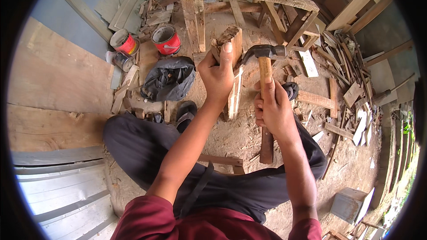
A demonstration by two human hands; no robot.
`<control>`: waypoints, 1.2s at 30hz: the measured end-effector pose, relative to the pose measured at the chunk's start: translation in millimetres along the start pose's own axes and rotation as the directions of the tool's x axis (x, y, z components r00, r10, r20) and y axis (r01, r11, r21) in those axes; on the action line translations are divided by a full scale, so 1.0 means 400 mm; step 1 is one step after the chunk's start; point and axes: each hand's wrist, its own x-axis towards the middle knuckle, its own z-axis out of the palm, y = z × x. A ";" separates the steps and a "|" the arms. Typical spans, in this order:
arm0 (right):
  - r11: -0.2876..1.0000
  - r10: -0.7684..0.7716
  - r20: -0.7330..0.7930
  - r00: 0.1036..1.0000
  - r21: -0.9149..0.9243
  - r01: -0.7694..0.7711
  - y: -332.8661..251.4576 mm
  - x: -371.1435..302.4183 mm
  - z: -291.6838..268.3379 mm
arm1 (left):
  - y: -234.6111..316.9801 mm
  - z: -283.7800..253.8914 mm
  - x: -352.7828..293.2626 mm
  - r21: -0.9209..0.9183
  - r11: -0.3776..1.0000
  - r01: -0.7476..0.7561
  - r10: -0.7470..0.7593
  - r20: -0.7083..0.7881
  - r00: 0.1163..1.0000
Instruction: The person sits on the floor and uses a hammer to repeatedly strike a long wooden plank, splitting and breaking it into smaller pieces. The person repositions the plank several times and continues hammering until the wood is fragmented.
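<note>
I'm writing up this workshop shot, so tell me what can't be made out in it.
All in the head view:
Left grip: fingertips, thumb aside, hidden by the wooden block and the hand's own back.
Hammer handle: partly covered by the right grip, so whether the dark wood below joins it is unclear.
Black bag: contents lost in folds and shadow.
Upper-right plank: upper end cut off by the dark fisheye rim.
</note>
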 end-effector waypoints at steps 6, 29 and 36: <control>0.899 -0.316 -0.105 0.943 -0.350 0.262 0.019 0.019 0.021 | -0.003 -0.002 0.011 -0.008 0.999 -0.037 0.037 -0.029 0.999; 0.460 -0.709 0.000 0.705 -0.758 0.463 0.014 -0.033 -0.045 | 0.018 0.011 -0.016 -0.067 0.997 0.042 -0.037 0.072 0.997; 0.448 -0.692 -0.008 0.722 -0.789 0.421 0.014 -0.048 -0.038 | 0.015 0.023 -0.032 -0.074 0.997 0.034 -0.028 0.068 0.997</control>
